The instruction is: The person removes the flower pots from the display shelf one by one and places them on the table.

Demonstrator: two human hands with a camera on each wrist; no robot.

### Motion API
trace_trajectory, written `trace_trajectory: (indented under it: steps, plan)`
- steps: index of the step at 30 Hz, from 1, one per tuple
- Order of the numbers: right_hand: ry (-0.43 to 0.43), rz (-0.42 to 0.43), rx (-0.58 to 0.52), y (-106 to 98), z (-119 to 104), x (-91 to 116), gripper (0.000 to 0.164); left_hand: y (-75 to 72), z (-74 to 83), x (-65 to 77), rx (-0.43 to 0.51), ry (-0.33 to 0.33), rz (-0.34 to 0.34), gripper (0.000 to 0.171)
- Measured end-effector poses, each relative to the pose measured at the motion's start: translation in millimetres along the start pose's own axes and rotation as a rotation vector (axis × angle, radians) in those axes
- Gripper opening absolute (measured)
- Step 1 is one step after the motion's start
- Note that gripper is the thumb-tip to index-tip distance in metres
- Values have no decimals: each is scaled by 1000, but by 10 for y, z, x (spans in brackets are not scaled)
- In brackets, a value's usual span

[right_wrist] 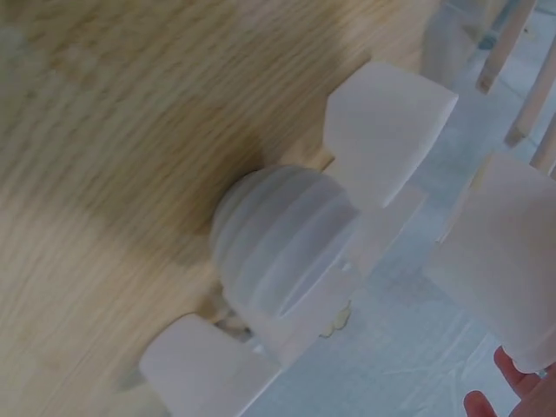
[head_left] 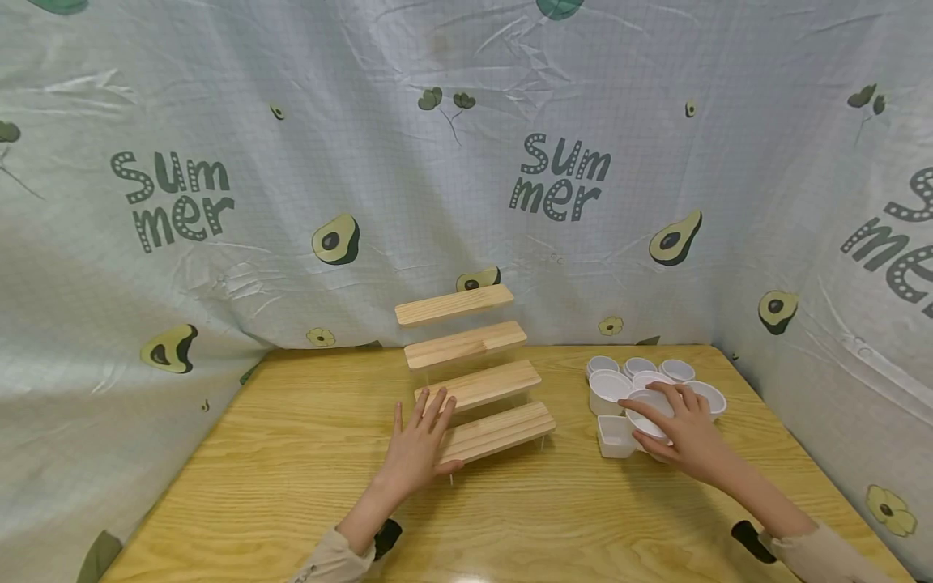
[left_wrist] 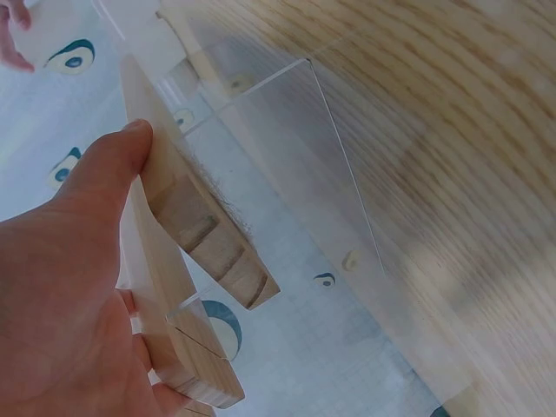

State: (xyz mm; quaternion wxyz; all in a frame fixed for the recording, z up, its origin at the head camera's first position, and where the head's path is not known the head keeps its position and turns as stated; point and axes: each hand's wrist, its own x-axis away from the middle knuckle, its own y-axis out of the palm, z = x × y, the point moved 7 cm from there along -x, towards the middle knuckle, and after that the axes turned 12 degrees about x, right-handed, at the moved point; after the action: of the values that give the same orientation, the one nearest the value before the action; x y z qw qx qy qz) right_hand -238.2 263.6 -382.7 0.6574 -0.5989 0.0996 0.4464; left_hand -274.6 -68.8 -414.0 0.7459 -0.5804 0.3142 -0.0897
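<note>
My left hand [head_left: 419,449] rests on the left end of a tiered stand with several wooden planks. Its fingers [head_left: 430,405] spread straight over the end of the second plank [head_left: 484,386], while the thumb touches the bottom plank [head_left: 503,431]. The left wrist view shows the thumb [left_wrist: 109,161] pressed on a plank edge and clear plastic supports [left_wrist: 300,130] joining the planks. With curled fingers, my right hand [head_left: 688,437] holds a white pot [head_left: 647,405] by its rim, above a cluster of other white pots. That pot [right_wrist: 499,252] looks smooth and tapered in the right wrist view.
Several white pots stand close together at the right, among them a square one [head_left: 615,437] and a round one [head_left: 611,389]. One ribbed pot [right_wrist: 282,234] shows under the right hand. A printed curtain [head_left: 408,186] hangs behind the wooden table [head_left: 291,453].
</note>
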Motion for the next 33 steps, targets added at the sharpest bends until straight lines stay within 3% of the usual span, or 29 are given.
trace_trajectory:
  steps: [24, 33]
  plan:
    - [169, -13, -15, -173, 497, 478, 38, -6, 12, 6, -29, 1, 3, 89]
    - [183, -40, 16, -127, 634, 608, 37, 4, 3, 1, -17, 1, -6, 89]
